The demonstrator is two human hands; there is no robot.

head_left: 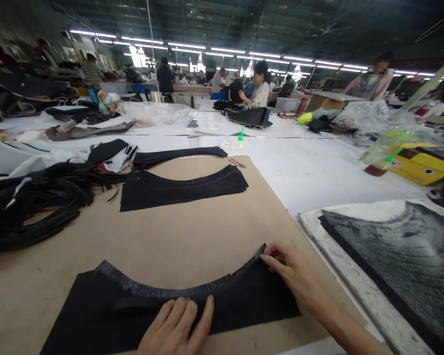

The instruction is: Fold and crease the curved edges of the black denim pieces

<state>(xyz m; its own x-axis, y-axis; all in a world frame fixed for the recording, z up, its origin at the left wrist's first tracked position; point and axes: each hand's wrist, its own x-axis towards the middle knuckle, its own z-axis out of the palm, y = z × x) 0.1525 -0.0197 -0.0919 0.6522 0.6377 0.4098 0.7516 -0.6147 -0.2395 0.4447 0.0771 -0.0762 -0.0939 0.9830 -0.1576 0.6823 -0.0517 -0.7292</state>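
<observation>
- L hand (173,328) open, fingers pressing near blk piece (251,301); keep it flat imo
- R hand (299,276) pinches its far right tip (259,251); go easy, don't stretch the curve tbh

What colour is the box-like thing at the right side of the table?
The box is mainly yellow, with black on top; it shows in the head view.

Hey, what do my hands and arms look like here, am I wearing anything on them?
Your left hand and right hand are gloveless, with no rings visible. No sleeve, watch or bracelet shows on your right forearm.
</observation>
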